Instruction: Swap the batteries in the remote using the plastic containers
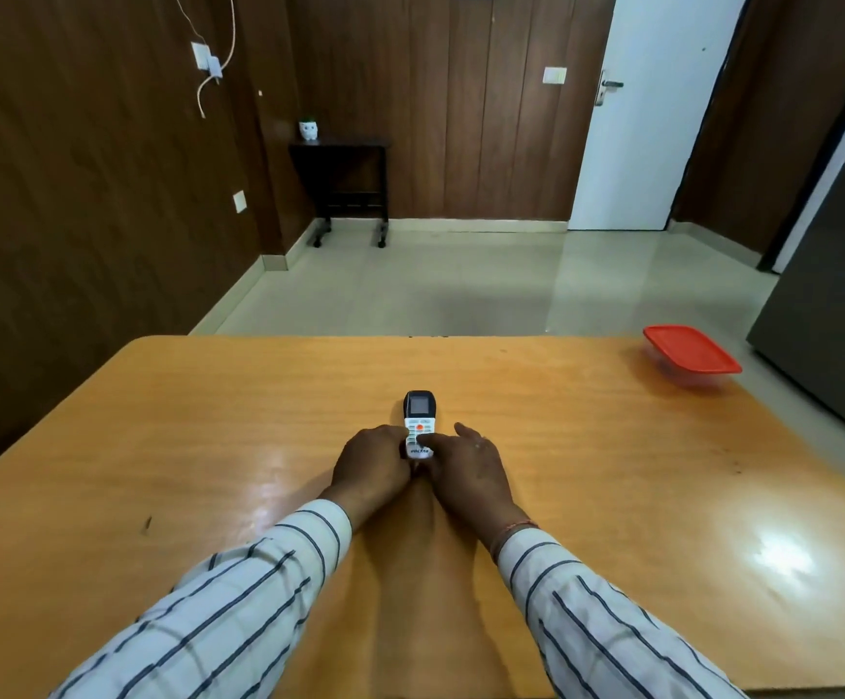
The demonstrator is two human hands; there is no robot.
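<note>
Both hands, left hand point(372, 459) and right hand point(466, 466), are closing fingers around the remote point(419, 423)'s lower end; it's looking light, rigid, slick plastic.

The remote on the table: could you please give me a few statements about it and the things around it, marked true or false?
1. The remote lies face up, buttons and screen showing. True.
2. Both the left hand and the right hand touch its near end. True.
3. The battery cover is off and batteries lie on the table. False: the back of the remote is not visible and no batteries show.
4. The red-lidded container stands right beside the remote. False: it sits apart, at the table's far right corner.
5. That container's lid is on. True.
</note>
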